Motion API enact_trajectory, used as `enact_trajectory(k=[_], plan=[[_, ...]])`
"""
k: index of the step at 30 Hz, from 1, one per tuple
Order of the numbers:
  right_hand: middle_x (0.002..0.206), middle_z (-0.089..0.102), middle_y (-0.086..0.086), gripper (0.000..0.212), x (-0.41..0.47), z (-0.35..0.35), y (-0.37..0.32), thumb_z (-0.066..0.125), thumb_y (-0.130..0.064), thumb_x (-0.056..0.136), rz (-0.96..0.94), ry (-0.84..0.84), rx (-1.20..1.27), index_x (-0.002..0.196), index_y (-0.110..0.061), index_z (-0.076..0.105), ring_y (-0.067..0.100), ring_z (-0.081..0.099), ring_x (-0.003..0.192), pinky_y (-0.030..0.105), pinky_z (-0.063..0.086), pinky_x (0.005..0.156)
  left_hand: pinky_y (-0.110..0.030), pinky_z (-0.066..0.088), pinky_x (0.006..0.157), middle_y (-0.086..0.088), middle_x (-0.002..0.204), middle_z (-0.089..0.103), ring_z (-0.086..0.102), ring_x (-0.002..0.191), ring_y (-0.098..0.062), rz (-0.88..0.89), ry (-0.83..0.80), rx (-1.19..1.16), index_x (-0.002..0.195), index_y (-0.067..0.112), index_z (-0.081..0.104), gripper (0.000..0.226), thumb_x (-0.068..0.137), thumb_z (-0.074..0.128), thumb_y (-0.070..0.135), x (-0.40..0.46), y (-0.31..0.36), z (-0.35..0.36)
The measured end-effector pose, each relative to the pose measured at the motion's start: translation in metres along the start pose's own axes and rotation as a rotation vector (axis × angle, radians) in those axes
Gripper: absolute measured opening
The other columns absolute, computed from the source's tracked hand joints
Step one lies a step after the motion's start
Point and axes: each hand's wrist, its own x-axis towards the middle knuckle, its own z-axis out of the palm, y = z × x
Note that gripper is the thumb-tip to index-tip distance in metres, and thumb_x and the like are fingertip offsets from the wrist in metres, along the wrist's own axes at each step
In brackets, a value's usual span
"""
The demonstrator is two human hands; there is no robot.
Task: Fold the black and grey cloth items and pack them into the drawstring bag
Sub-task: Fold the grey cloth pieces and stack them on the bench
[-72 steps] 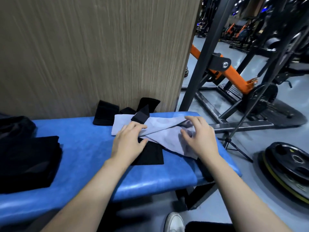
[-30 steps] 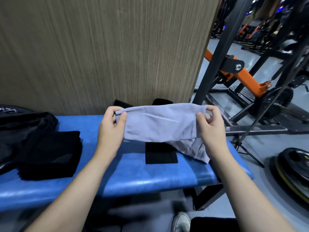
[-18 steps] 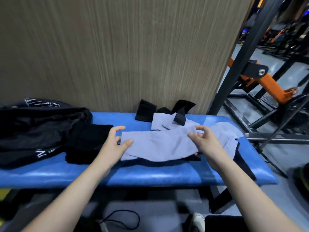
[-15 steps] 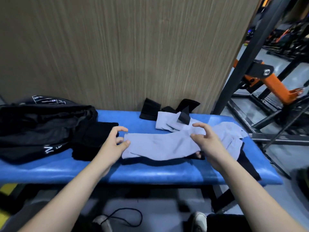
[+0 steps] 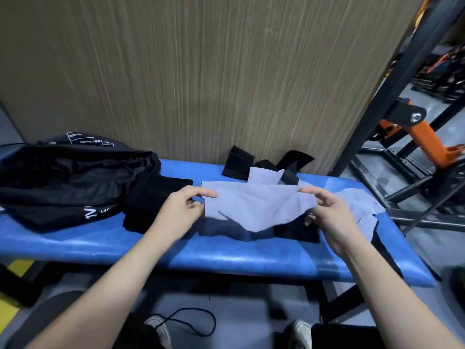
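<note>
Grey cloth newly lifted off blue bench, wood-grain wall behind.

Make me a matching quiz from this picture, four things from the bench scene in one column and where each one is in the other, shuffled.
1. light grey cloth
2. black drawstring bag with white print
3. folded black cloth stack
4. orange metal machine arm

A. far left of the blue padded bench
B. pinched between left hand and right hand
C. off the bench, at right
D. beside the bag

Pairs: 1-B, 2-A, 3-D, 4-C
</note>
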Motion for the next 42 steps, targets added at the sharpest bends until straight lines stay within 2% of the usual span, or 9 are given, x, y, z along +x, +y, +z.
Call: enact_trajectory(k=[1,6,9,14,22,29,34,39,42], plan=[[0.073,0.061,0.009,0.009,0.000,-0.002,0.001,0.058,0.005,0.091,-0.024,0.032,-0.048,0.093,0.000,0.066,0.014,0.049,0.056,0.026,0.037,0.054,-0.024,0.043,0.060,-0.005,0.077,0.054,0.049,0.060,-0.012,0.054,0.040,0.008,0.087,0.026,0.073,0.036,0.085,0.063,-0.008,0.001,0.000,0.001],[0.078,0.044,0.011,0.032,0.001,-0.011,0.000,0.069,-0.028,0.089,-0.012,0.112,-0.030,0.073,-0.005,0.054,0.023,0.043,0.075,0.037,0.040,0.074,-0.011,0.038,0.082,-0.006,0.095,0.059,0.056,0.089,-0.012,0.090,0.196,0.143,0.077,0.012,0.066,0.018,0.088,0.072,0.025,0.007,-0.005,0.001],[0.074,0.046,0.014,0.029,0.000,-0.008,0.000,0.063,-0.025,0.094,0.026,0.055,-0.021,0.074,-0.009,0.051,0.027,0.045,0.065,0.034,0.042,0.059,-0.030,0.050,0.061,-0.024,0.080,0.062,0.060,0.064,-0.020,-0.044,0.113,-0.065,0.087,0.000,0.059,0.028,0.096,0.063,0.026,0.006,-0.003,0.006],[0.061,0.060,0.013,0.006,-0.002,-0.003,0.005,0.065,-0.018,0.092,0.069,0.037,-0.210,0.092,-0.013,0.063,0.026,0.052,0.046,0.029,0.039,0.047,-0.029,0.045,0.042,-0.015,0.075,0.072,0.059,0.046,-0.025,-0.190,0.031,-0.161,0.104,0.007,0.053,0.013,0.098,0.058,0.017,0.002,-0.001,0.016],[0.059,0.060,0.000,0.015,-0.001,-0.001,0.029,0.061,-0.024,0.083,0.154,-0.010,-0.743,0.086,-0.010,0.058,0.021,0.060,0.038,0.023,0.039,0.044,-0.043,0.061,0.061,-0.013,0.080,0.069,0.072,0.062,-0.037,-0.362,-0.245,0.211,0.145,0.031,0.027,0.063,0.092,0.059,0.022,-0.009,-0.019,0.031],[0.058,0.058,0.001,0.011,-0.004,0.010,0.009,0.061,-0.030,0.089,0.036,0.036,-0.480,0.086,-0.020,0.065,0.015,0.044,0.042,0.029,0.040,0.051,-0.049,0.060,0.079,0.000,0.102,0.055,0.075,0.070,-0.029,-0.320,-0.239,0.065,0.120,0.025,0.051,0.028,0.098,0.045,0.008,-0.008,-0.020,0.035],[0.061,0.060,0.004,0.006,-0.007,0.045,0.004,0.062,-0.028,0.088,-0.037,-0.003,-0.346,0.091,-0.023,0.063,0.017,0.046,0.052,0.031,0.036,0.055,-0.038,0.061,0.072,-0.006,0.124,0.057,0.076,0.075,-0.028,-0.337,-0.251,-0.028,0.123,0.021,0.054,0.027,0.101,0.040,0.012,-0.009,-0.019,0.038],[0.045,0.049,-0.009,0.004,-0.010,0.091,0.012,0.062,-0.020,0.091,-0.104,-0.090,-0.409,0.095,-0.022,0.060,0.006,0.042,0.044,0.026,0.036,0.052,-0.046,0.061,0.081,0.006,0.073,0.047,0.068,0.059,-0.011,-0.352,-0.241,-0.054,0.127,0.019,0.057,0.036,0.095,0.046,0.006,-0.007,-0.025,0.040],[0.049,0.053,-0.009,0.007,-0.010,0.115,0.018,0.063,-0.025,0.091,-0.122,-0.129,-0.485,0.097,-0.023,0.061,0.004,0.046,0.050,0.022,0.031,0.052,-0.045,0.062,0.077,0.008,0.062,0.041,0.058,0.053,-0.002,-0.343,-0.222,-0.070,0.130,0.018,0.054,0.041,0.095,0.045,0.000,-0.007,-0.024,0.042]])
